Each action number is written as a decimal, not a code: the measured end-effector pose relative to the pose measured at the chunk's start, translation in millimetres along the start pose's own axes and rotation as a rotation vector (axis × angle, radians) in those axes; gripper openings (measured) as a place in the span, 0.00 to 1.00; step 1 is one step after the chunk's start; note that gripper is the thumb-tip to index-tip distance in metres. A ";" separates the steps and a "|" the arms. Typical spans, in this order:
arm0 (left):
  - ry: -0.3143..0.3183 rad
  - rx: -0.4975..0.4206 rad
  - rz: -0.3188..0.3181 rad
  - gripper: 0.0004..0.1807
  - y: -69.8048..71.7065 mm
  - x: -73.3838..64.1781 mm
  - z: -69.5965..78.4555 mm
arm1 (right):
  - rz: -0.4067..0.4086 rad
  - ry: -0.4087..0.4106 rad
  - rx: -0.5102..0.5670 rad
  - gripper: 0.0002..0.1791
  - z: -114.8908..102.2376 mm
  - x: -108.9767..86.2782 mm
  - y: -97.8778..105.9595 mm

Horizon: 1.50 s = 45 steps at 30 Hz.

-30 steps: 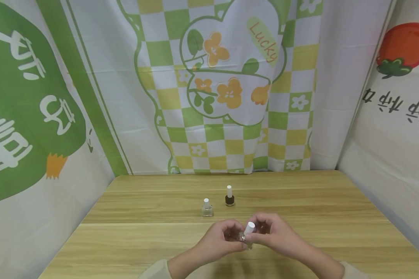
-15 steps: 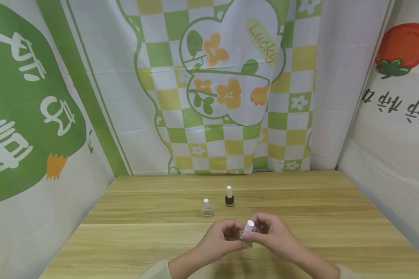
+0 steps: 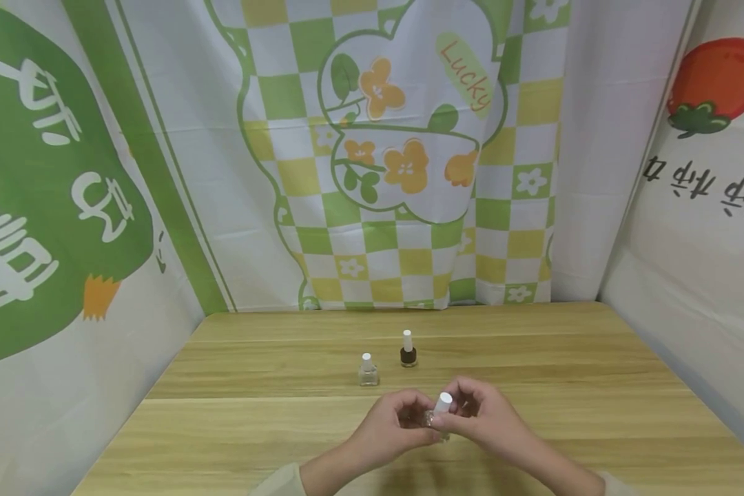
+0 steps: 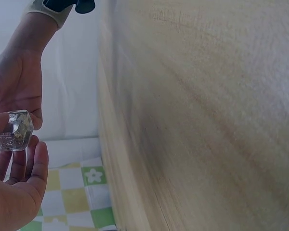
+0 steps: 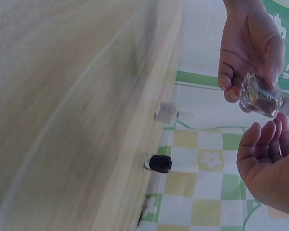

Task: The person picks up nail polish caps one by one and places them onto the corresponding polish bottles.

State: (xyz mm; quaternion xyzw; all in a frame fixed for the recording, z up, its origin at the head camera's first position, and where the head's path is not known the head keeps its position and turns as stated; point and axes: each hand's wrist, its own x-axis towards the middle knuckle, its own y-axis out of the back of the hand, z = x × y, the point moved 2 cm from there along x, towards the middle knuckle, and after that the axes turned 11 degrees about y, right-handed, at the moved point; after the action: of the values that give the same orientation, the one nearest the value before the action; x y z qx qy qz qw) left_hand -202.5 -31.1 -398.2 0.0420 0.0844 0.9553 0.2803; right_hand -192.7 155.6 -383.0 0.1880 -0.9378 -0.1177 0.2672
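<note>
Both hands hold one small nail polish bottle (image 5: 261,95) low over the front of the table. Its clear, faceted glass shows silvery glitter flecks, and its white cap (image 3: 443,403) tilts up to the right. My left hand (image 3: 384,427) grips the glass body between thumb and fingers. On the cap, my right hand (image 3: 486,417) pinches with thumb and fingertips. In the left wrist view the glass base (image 4: 15,132) points toward the table, with part of it behind a thumb.
Farther back on the wooden table (image 3: 254,413) stand two upright nail polish bottles with white caps: a clear squarish bottle (image 3: 368,375) and a dark bottle (image 3: 408,356) behind it to the right. Printed curtains (image 3: 403,262) enclose the back and sides.
</note>
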 end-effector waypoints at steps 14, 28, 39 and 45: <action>-0.016 -0.026 -0.026 0.13 0.4 -0.1 -2.5 | -0.179 0.145 0.269 0.15 0.5 1.8 11.1; -0.020 -0.013 -0.021 0.14 0.2 0.2 -3.7 | -0.164 0.131 0.274 0.09 0.4 2.6 6.7; -0.017 -0.022 -0.033 0.13 0.3 -0.3 -3.2 | -0.100 0.031 0.264 0.09 0.4 1.6 1.0; -0.023 -0.010 -0.029 0.12 0.1 0.6 -4.1 | -0.076 0.032 0.244 0.11 0.5 2.1 -1.2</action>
State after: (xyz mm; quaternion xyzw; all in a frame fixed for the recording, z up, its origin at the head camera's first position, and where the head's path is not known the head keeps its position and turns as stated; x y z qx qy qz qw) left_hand -203.5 -31.4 -402.2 0.0504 0.0770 0.9509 0.2954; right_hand -194.3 153.6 -382.7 0.2563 -0.9330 -0.0097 0.2524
